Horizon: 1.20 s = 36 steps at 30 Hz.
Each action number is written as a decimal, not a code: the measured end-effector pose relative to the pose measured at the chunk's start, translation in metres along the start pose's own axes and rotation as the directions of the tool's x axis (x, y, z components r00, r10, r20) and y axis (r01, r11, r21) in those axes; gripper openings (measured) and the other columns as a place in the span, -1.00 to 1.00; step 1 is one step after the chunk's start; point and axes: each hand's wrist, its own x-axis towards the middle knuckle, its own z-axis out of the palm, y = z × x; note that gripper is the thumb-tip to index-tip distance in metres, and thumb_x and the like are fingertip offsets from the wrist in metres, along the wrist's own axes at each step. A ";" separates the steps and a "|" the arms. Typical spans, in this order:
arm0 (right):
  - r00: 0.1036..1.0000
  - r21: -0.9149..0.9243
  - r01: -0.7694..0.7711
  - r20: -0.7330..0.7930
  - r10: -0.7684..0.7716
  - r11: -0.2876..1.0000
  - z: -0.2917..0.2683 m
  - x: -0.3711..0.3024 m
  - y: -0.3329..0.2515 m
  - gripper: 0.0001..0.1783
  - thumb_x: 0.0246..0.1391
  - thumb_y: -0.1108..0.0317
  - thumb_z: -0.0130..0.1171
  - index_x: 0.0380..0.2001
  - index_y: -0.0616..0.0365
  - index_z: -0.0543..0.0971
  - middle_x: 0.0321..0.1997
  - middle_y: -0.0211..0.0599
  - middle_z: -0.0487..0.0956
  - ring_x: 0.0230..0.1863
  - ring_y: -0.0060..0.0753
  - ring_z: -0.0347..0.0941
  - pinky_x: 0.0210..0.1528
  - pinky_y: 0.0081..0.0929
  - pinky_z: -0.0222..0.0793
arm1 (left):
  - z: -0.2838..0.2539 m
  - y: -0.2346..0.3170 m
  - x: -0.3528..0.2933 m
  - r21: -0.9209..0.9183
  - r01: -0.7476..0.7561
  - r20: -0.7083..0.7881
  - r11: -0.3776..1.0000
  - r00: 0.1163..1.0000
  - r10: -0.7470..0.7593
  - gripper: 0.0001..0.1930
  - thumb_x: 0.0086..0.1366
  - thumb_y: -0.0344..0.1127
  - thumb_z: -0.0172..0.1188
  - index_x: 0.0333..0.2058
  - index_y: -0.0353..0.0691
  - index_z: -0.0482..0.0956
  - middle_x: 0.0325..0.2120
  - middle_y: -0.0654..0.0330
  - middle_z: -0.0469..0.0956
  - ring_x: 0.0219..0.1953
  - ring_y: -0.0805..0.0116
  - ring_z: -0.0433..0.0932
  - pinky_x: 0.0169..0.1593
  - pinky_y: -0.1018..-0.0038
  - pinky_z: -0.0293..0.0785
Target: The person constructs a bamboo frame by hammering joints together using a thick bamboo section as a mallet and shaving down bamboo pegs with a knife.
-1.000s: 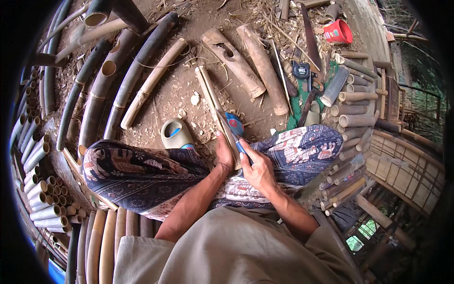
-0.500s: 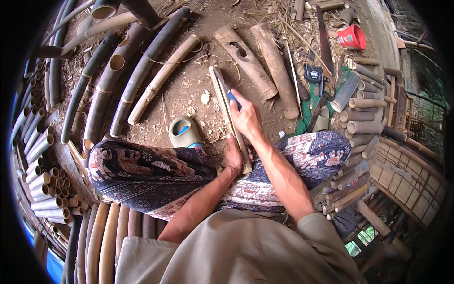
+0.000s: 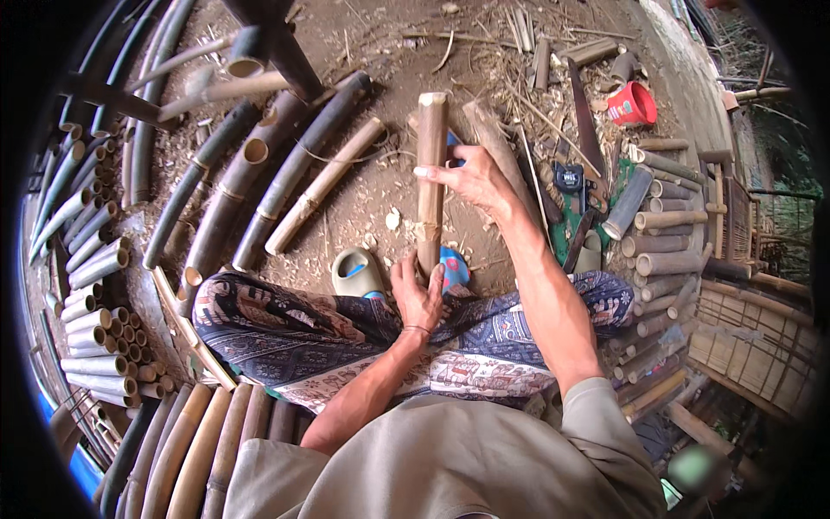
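The left hand [image 3: 418, 294] clasps the near end of a brown, rod-shaped bamboo length [image 3: 430, 130] above the brown dirt floor [image 3: 382, 186]; the right hand [image 3: 475, 180] grips it farther up. A round, red plastic tub [image 3: 633, 105] and boxy, black device [image 3: 569, 178] bear pale printing.

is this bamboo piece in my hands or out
In: left hand grips the near end of the bamboo piece, right hand has thumb across.

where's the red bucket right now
In the head view, the red bucket is at the upper right, just right of the long brown saw blade and above the row of cut bamboo pieces.
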 end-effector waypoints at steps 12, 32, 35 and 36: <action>0.920 -0.264 0.378 0.211 -0.329 0.887 0.008 -0.139 -0.051 -0.44 -0.02 0.36 0.22 0.13 -0.09 0.46 -0.07 -0.08 0.38 -0.19 -0.06 0.47 -0.09 -0.27 0.43 | -0.058 0.027 0.073 -0.631 0.775 0.737 0.042 0.615 -0.280 -0.40 0.35 0.26 -0.26 -0.15 -0.22 0.42 -0.45 0.15 0.55 -0.42 0.28 0.58 -0.30 0.31 0.59; 0.961 -0.186 -0.239 -0.188 0.204 0.953 0.087 -0.241 0.027 -0.53 0.12 0.41 0.05 0.13 0.17 0.42 -0.18 0.12 0.55 -0.22 0.14 0.51 -0.15 -0.21 0.44 | 0.049 -0.044 -0.027 -0.581 0.630 0.408 0.516 0.774 -0.485 -0.34 0.40 0.27 -0.33 -0.21 -0.31 0.45 -0.44 0.15 0.54 -0.42 0.37 0.50 -0.32 0.41 0.46; 0.942 -0.205 -0.316 -0.184 0.281 0.926 0.087 -0.238 0.024 -0.54 0.10 0.41 0.07 0.12 0.15 0.44 -0.20 0.12 0.56 -0.23 0.14 0.52 -0.16 -0.21 0.44 | 0.044 -0.028 -0.028 -0.499 0.582 0.331 0.641 0.812 -0.480 -0.34 0.40 0.27 -0.34 -0.23 -0.29 0.45 -0.47 0.16 0.54 -0.44 0.37 0.50 -0.32 0.41 0.46; 0.933 -0.209 -0.345 -0.180 0.310 0.915 0.087 -0.236 0.023 -0.54 0.09 0.42 0.08 0.11 0.14 0.45 -0.21 0.12 0.56 -0.23 0.14 0.52 -0.17 -0.21 0.44 | 0.043 -0.027 -0.028 -0.480 0.579 0.320 0.660 0.815 -0.483 -0.34 0.40 0.27 -0.34 -0.25 -0.29 0.46 -0.48 0.16 0.53 -0.45 0.37 0.50 -0.32 0.41 0.45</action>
